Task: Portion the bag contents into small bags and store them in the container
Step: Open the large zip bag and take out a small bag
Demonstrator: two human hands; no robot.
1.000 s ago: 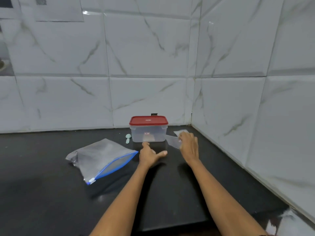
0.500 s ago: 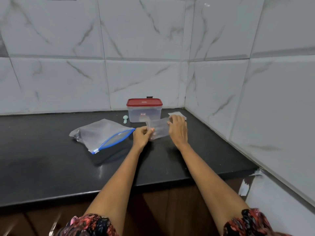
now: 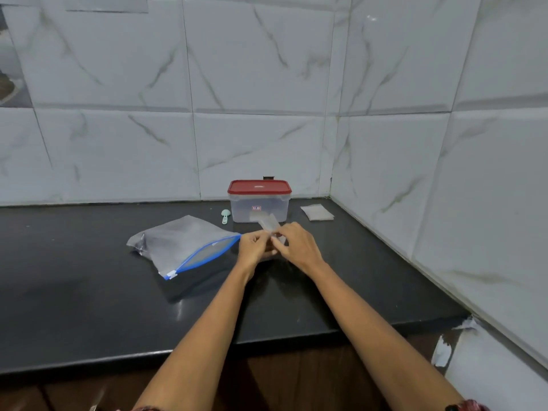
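L hand [image 3: 255, 247]: fingers curled, pinching the small clear bag [image 3: 270, 226] at its lower end; sits just in front of the container [image 3: 259, 206], between container & counter front edge.
R hand [image 3: 298, 244]: fingers curled too, pinching same small bag from the right side; touching/overlapping L hand's fingertips. Just in front of container, slightly right of its centre.
Small clear bag: held up off the counter [image 3: 89, 307] betw both hands, upper end poking up & tilted left, overlapping the container's front wall in view. Looks empty, can't tell for sure (see-through, a bit blurred).
Container: clear plastic box w/ red lid [image 3: 259, 187] on, small red label on front. Stands on the counter near the back wall, close to the corner.
Big zip bag [image 3: 181, 243]: greyish, blue zip edge w/ white slider at its near end; lies flat to front-left of container, zip end nearly reaching L hand. Contents can't be made out.
Scoop [image 3: 225, 216]: small pale green, lying just left of container, touching or nearly so – can't tell.
Spare small bags [image 3: 316, 212]: flat stack right of container, near the side wall, apart from both hands.
Counter: black, glossy.
Walls [image 3: 252, 84]: white marble-look tile behind & right of container.
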